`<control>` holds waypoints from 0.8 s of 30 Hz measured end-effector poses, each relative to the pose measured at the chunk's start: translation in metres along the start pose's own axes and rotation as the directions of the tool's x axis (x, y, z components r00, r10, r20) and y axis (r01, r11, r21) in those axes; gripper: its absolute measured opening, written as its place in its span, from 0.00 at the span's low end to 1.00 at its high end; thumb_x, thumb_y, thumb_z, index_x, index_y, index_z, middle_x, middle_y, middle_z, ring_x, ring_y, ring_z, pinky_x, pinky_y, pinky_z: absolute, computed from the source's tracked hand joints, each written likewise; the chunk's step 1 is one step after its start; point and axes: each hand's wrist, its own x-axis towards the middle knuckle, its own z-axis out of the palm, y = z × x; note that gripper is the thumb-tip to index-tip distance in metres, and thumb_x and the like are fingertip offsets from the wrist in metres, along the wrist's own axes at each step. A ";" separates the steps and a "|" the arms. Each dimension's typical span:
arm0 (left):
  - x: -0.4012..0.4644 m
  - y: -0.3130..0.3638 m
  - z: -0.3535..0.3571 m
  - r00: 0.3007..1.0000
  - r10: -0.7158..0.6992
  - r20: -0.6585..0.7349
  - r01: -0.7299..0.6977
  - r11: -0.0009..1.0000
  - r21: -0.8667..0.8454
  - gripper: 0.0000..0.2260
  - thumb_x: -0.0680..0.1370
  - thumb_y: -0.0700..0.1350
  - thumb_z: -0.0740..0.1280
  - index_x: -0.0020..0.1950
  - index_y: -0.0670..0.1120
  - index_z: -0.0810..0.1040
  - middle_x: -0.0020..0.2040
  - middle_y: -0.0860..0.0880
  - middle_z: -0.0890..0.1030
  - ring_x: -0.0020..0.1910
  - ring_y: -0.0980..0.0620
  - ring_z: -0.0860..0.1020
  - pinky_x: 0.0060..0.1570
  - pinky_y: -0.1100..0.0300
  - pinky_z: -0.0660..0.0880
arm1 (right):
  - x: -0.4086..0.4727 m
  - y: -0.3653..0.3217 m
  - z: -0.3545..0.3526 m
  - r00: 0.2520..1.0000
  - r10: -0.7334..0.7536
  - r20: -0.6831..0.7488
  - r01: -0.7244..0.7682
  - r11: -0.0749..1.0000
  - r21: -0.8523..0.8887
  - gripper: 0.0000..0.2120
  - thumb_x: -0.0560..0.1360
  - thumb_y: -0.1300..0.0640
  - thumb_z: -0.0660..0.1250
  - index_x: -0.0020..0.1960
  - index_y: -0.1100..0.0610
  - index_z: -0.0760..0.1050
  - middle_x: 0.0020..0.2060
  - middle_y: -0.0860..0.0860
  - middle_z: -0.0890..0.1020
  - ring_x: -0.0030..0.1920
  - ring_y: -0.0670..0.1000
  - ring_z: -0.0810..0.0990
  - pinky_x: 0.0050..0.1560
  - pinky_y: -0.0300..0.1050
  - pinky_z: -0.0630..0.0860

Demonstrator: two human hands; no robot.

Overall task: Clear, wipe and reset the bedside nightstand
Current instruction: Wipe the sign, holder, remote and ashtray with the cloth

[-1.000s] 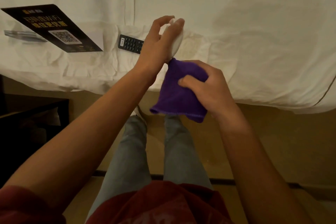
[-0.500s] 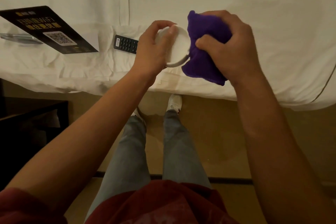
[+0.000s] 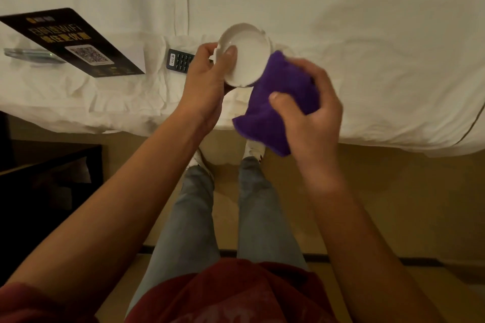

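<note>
From the head view, the person is standing at the near edge of the bed [image 3: 341, 21], holding a white ashtray [image 3: 245, 54] up over the sheet. The left hand [image 3: 207, 81] is pinching its left rim, thumb lying inside the bowl and fingers curling behind. The right hand [image 3: 312, 113] is bunching a purple cloth [image 3: 278, 102] between thumb and curled fingers, and the cloth is touching the ashtray's lower right edge.

The risk, as I judge it, is in that narrow rim hold: a firm push from the cloth could be levering the dish out of the pinch (it looks smooth, so probably slippery), dropping it onto the bed or past the edge to the floor [image 3: 367, 204].

The ashtray is round, so it has no real long axis; its open face is tilting up toward the person.

Lying on the sheet to the left are a remote [image 3: 179, 61], partly hidden behind the left hand, and a black WiFi card [image 3: 76, 42]. A dark nightstand [image 3: 47, 181] is sitting at the near left.
</note>
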 end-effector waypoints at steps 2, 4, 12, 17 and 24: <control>-0.006 -0.001 -0.007 0.991 0.046 0.128 -0.055 0.996 0.064 0.12 0.83 0.42 0.66 0.66 0.47 0.73 0.64 0.43 0.77 0.61 0.45 0.79 0.54 0.51 0.81 | 0.019 -0.008 -0.008 0.997 -0.011 -0.078 0.016 0.998 0.061 0.25 0.70 0.60 0.74 0.67 0.55 0.77 0.63 0.52 0.81 0.57 0.45 0.82 0.47 0.35 0.81; -0.014 -0.003 -0.007 0.975 0.055 0.216 -0.086 0.987 0.137 0.14 0.83 0.43 0.66 0.69 0.50 0.75 0.66 0.45 0.78 0.64 0.44 0.78 0.56 0.50 0.81 | 0.039 -0.018 -0.013 0.992 -0.071 -0.102 0.075 0.996 0.040 0.24 0.71 0.60 0.73 0.67 0.59 0.76 0.61 0.54 0.81 0.56 0.46 0.82 0.47 0.35 0.80; -0.018 0.007 0.011 0.990 0.092 -0.107 -0.075 0.985 0.155 0.09 0.81 0.51 0.62 0.59 0.50 0.74 0.62 0.43 0.78 0.64 0.40 0.77 0.62 0.36 0.77 | 0.038 -0.026 0.009 0.969 -0.243 -0.034 0.233 0.954 -0.189 0.24 0.72 0.59 0.74 0.67 0.60 0.76 0.61 0.56 0.78 0.56 0.48 0.80 0.50 0.33 0.78; -0.008 0.010 0.016 0.978 0.060 -0.202 -0.057 0.998 0.018 0.07 0.85 0.44 0.61 0.63 0.45 0.70 0.60 0.42 0.78 0.58 0.44 0.81 0.55 0.43 0.82 | -0.015 -0.005 0.025 0.964 -0.265 -0.021 0.251 0.934 -0.255 0.27 0.71 0.56 0.75 0.68 0.60 0.76 0.62 0.58 0.75 0.59 0.48 0.77 0.52 0.29 0.77; -0.012 0.006 0.008 0.998 0.055 0.040 -0.055 0.998 0.004 0.16 0.81 0.35 0.67 0.67 0.44 0.70 0.49 0.48 0.85 0.45 0.51 0.84 0.45 0.53 0.82 | -0.024 0.005 0.030 0.985 -0.168 -0.036 0.161 0.976 -0.144 0.24 0.69 0.59 0.77 0.64 0.57 0.78 0.59 0.53 0.78 0.57 0.43 0.78 0.52 0.30 0.77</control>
